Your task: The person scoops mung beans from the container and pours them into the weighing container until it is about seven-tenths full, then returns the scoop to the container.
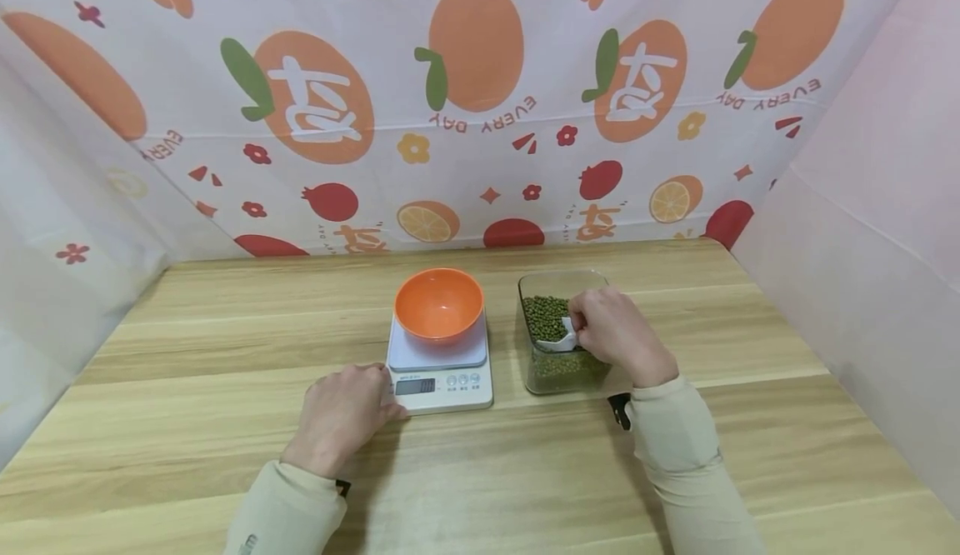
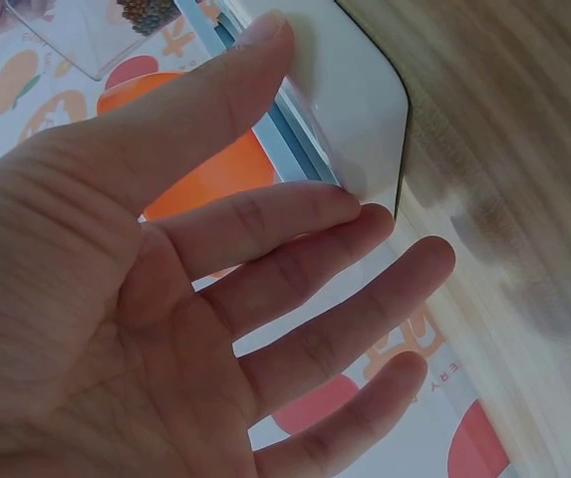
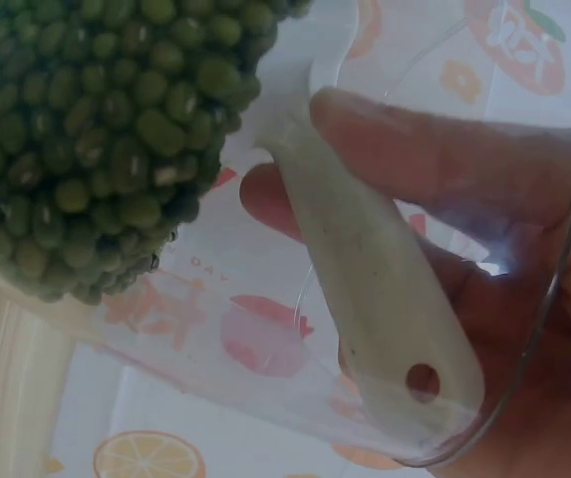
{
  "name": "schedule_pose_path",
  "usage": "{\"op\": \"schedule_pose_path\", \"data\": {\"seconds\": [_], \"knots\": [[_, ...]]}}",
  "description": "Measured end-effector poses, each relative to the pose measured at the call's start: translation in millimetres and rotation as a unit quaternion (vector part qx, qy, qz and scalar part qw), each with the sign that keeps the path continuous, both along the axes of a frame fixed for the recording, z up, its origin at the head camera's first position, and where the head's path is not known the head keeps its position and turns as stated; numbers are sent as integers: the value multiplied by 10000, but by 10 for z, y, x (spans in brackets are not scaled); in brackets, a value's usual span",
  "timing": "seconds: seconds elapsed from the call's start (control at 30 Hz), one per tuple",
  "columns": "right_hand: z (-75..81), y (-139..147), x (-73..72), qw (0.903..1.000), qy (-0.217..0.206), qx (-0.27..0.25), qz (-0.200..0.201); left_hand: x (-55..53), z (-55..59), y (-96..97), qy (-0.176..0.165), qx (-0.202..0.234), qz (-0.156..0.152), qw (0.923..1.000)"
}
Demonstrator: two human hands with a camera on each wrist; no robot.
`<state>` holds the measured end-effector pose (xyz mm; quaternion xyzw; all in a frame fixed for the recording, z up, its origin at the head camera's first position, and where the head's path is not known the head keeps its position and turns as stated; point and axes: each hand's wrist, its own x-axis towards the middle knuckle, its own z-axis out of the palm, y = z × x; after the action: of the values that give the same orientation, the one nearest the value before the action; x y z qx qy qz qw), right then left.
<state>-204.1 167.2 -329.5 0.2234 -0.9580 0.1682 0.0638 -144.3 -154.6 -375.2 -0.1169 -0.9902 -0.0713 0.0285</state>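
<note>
My left hand (image 1: 345,409) rests at the left front corner of a white kitchen scale (image 1: 480,397), its thumb along the front edge. In the left wrist view its fingers (image 2: 315,349) are spread and nearly straight, touching the scale's side. An orange bowl (image 1: 438,305) sits on the scale's platform. To the right, my right hand (image 1: 618,330) reaches over a clear container (image 1: 547,380) of green mung beans (image 1: 542,315). It pinches a white scoop (image 1: 561,342), whose holed handle (image 3: 385,289) shows through the clear wall in the right wrist view. The scoop's front end is partly hidden.
Both stand on a wood-grain table (image 1: 225,355). Behind it hangs a white curtain (image 1: 487,138) printed with fruit, and pale cloth (image 1: 862,230) also closes off the sides. A small gap separates the scale from the container.
</note>
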Motion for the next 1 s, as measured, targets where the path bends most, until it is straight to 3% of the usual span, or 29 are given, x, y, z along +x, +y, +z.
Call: {"op": "schedule_pose_path", "data": {"seconds": [0.3, 0.47, 0.77, 1.0], "knots": [[3, -38, 21, 9978, -133, 524, -388, 0, -14, 0, -110, 37, 5, 9999], [25, -33, 27, 9948, -185, 913, -401, -6, -21, 5, -102, 8, 5, 9999], [35, 28, -19, 9973, -372, 636, 19, -7, 4, -3, -43, 56, 23, 10000], [26, 39, -38, 9985, -201, 437, 254, -10, 15, -4, -115, 26, 18, 9999]]}}
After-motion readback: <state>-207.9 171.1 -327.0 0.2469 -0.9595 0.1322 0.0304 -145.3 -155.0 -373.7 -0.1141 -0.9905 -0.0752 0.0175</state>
